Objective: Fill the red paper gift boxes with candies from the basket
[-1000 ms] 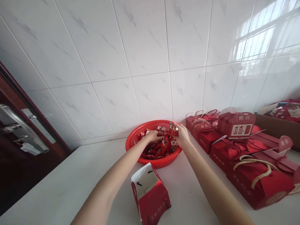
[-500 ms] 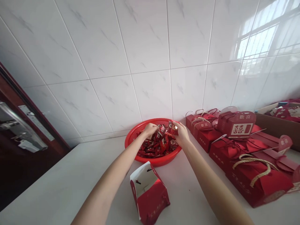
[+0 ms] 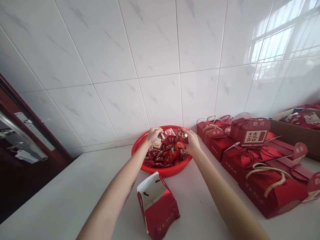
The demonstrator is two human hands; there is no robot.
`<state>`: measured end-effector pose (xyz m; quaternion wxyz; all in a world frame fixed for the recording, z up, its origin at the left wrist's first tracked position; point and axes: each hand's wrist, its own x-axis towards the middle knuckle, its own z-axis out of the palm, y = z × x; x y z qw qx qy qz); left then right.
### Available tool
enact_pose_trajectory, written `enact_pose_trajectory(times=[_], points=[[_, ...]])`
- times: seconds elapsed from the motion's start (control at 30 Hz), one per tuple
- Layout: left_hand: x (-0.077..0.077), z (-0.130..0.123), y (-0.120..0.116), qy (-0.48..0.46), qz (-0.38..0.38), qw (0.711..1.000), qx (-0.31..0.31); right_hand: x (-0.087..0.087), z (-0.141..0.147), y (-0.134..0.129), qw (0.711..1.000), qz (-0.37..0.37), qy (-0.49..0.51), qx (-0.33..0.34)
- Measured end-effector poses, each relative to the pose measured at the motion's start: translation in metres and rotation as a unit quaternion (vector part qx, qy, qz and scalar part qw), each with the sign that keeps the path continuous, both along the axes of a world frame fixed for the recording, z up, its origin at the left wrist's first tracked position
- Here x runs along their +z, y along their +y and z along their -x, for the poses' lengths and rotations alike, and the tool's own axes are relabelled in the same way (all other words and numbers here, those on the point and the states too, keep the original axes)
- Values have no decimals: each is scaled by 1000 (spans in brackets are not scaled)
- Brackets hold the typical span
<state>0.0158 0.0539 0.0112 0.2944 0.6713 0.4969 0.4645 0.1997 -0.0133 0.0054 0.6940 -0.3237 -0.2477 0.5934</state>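
Note:
A red plastic basket (image 3: 170, 172) full of wrapped candies (image 3: 172, 154) stands against the wall. Over its left side, my left hand (image 3: 153, 135) is closed in a pinch; a whitish bit shows by its fingertips, too small to name. At the basket's right rim, my right hand (image 3: 192, 142) curls around wrapped candy (image 3: 184, 135) with a shiny gold and red wrapper. In front of the basket, between my forearms, a red gift box (image 3: 162, 210) stands with its top open and its white inside showing.
On the right, several closed red gift boxes (image 3: 255, 181) with rope handles stand in rows, one small box (image 3: 251, 131) on top. Behind them is a cardboard box (image 3: 295, 136) with red packets. A door (image 3: 32, 140) with a metal handle is at the left.
My left hand has moved left and slightly up, away from the candies near my right hand. My right hand stays at the rim, still holding candy. The view has shifted slightly.

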Motion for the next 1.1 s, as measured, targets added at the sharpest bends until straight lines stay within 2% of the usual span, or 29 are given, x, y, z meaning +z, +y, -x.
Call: enact_pose_trajectory(times=[0.67, 1.1], points=[[6, -1, -11, -80, 5, 996, -40, -2, -1, 1, 1000, -5, -16, 5], [4, -4, -11, -99, 40, 989, -104, -8, -3, 3, 996, -50, -39, 67]])
